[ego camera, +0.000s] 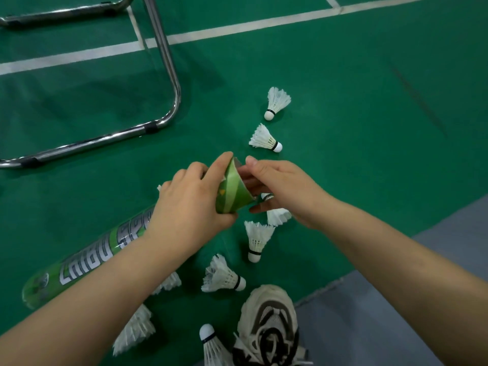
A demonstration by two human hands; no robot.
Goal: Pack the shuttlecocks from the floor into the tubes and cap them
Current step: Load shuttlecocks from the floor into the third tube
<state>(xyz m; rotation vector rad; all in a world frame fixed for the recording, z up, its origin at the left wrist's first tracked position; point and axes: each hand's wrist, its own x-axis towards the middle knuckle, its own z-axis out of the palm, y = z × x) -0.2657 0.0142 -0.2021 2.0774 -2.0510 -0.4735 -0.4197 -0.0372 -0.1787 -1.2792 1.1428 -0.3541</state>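
A long green printed tube point(87, 262) runs from the lower left up under my left hand point(190, 204), which grips it near its open end point(233, 191). My right hand point(280, 188) is at that open mouth, thumb over the rim and fingers reaching into it; whether they hold anything is hidden. Several white feather shuttlecocks lie on the green floor: two beyond the hands point(276, 103) point(265, 140), one under my right hand point(277, 215), and others nearer me point(257, 240) point(223, 277) point(136, 331) point(211, 344).
A chrome tube chair frame point(173, 83) stands on the floor at the upper left. My white and black shoe point(269, 320) is at the bottom centre, beside shuttlecocks. White court lines point(237, 26) cross the top; grey flooring point(396, 313) borders the green mat at the right.
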